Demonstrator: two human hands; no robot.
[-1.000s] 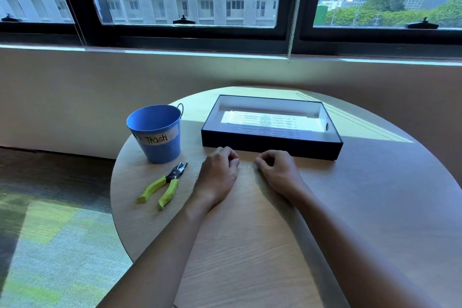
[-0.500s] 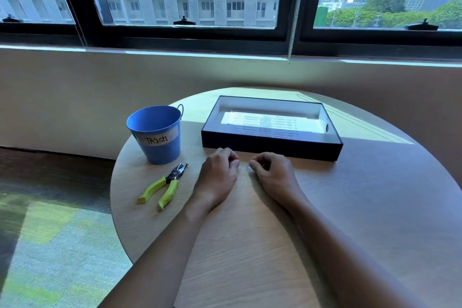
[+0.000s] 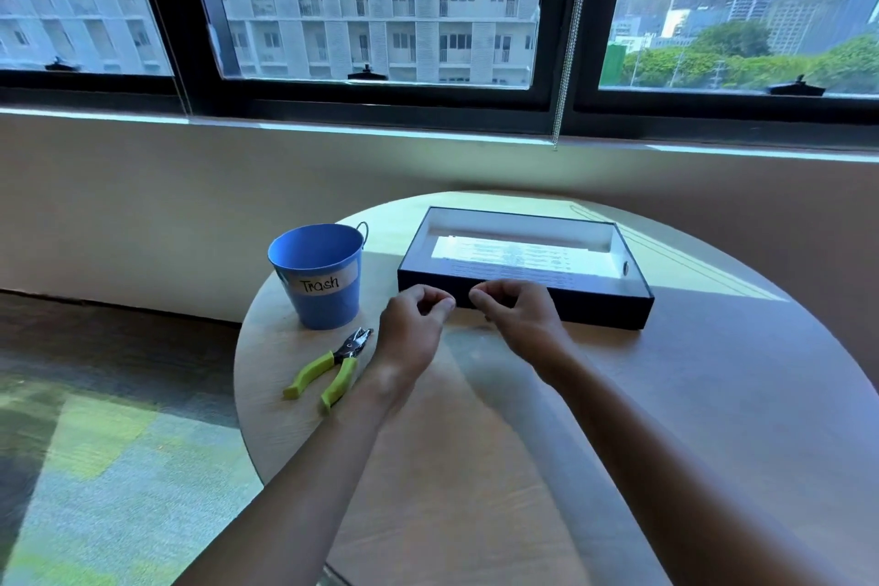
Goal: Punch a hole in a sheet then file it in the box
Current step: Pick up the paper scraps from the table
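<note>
Clear plastic, seemingly a transparent sheet (image 3: 480, 376), appears to hang between the two hands and drape toward the person over the round wooden bench (image 3: 713, 419); it shows only as a pale blur, so its edges are hard to place. The left hand (image 3: 411, 328) and the right hand (image 3: 516, 316) are each pinched closed, thumb to fingertips, apparently on the sheet's far edge, raised just in front of the black box (image 3: 523, 295), which is open and already holds printed paper. Filing looks like the step in hand: judged from here, the sheet should be kept taut and level, carried over the near wall and lowered flat onto the paper. Whether a hole is punched cannot be told. The green-handled hole punch (image 3: 333, 364) lies untouched beside the left wrist, below the blue bucket (image 3: 316, 276) labelled Trash. Sunlight crosses the bench's far side; beyond are a low wall, dark-framed windows and carpet.
</note>
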